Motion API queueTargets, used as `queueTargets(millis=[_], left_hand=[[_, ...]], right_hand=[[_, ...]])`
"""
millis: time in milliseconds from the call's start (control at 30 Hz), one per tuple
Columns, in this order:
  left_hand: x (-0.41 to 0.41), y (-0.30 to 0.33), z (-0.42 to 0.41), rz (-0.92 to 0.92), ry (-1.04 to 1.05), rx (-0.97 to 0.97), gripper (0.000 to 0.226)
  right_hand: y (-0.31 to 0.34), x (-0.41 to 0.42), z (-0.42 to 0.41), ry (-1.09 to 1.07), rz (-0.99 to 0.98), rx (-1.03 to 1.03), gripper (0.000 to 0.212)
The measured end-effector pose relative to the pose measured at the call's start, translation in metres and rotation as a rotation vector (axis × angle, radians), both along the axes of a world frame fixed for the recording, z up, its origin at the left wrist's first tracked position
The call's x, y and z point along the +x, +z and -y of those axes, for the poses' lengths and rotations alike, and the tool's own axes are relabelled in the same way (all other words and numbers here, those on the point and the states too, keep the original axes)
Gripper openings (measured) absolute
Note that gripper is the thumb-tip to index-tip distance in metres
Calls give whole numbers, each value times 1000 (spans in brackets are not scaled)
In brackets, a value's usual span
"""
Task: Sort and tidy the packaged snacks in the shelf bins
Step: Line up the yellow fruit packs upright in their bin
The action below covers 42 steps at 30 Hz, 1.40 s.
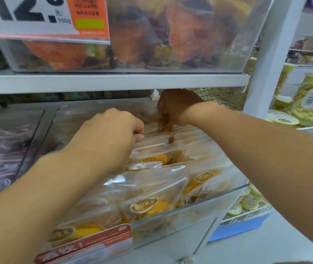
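Both hands are deep in the clear bin (199, 203) on the lower shelf, which holds clear pouches of yellow dried fruit (148, 199). The near pouches stand upright in rough rows facing forward, so that end looks largely in order; the middle and far rows lean and overlap, and these seem to be what is left to straighten.

The left hand (112, 136) sits at the middle of the bin, its fingers (139, 135) curled shut and pinching the top edge of a pouch (154, 140) in the row just beyond it. The right hand (176, 106) reaches to the far end, under the lip of the upper shelf (113, 81); its fingers curl down among the far pouches, but whether they grip one cannot be told, as the back of the hand covers them.

The far end of the bin is in shadow and mostly hidden by the hands. The neighbouring bin of dark packets (3, 149) to the left is cut off by the frame edge, so its order is hard to judge. The upper bin (132, 35) shows only blurred orange packs behind a price card (43, 16).
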<state>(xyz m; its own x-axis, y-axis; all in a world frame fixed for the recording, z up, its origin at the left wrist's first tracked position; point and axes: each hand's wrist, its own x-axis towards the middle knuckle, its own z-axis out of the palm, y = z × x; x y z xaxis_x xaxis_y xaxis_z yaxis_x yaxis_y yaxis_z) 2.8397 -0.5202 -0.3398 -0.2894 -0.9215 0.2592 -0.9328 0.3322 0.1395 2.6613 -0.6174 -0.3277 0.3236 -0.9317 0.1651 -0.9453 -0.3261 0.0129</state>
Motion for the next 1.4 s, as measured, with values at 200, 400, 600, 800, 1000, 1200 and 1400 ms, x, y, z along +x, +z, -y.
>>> queueTargets(millis=[200,400,600,800,1000,1200,1400], left_hand=[[3,-4,3,-7,-11,-1,23],[5,-6,6,-7,-48,-1,24],[3,-5,5,-18,-37,4,24],[2,-9,4,-11,-49,-37,21],[-3,-1,-3,-75,32,-83,38],[15,1,6,30,268,9,44],[51,4,7,-27,100,283,44]], right_hand=[[10,-5,-5,21,-153,-25,15],[13,-4,-4,55,-298,9,43],[10,-28,19,26,-122,163,17],[4,-12,14,106,126,249,21],[2,7,5,140,96,67,19],[-3,19,-1,206,212,17,29],[-5,45,5,315,166,188,25]])
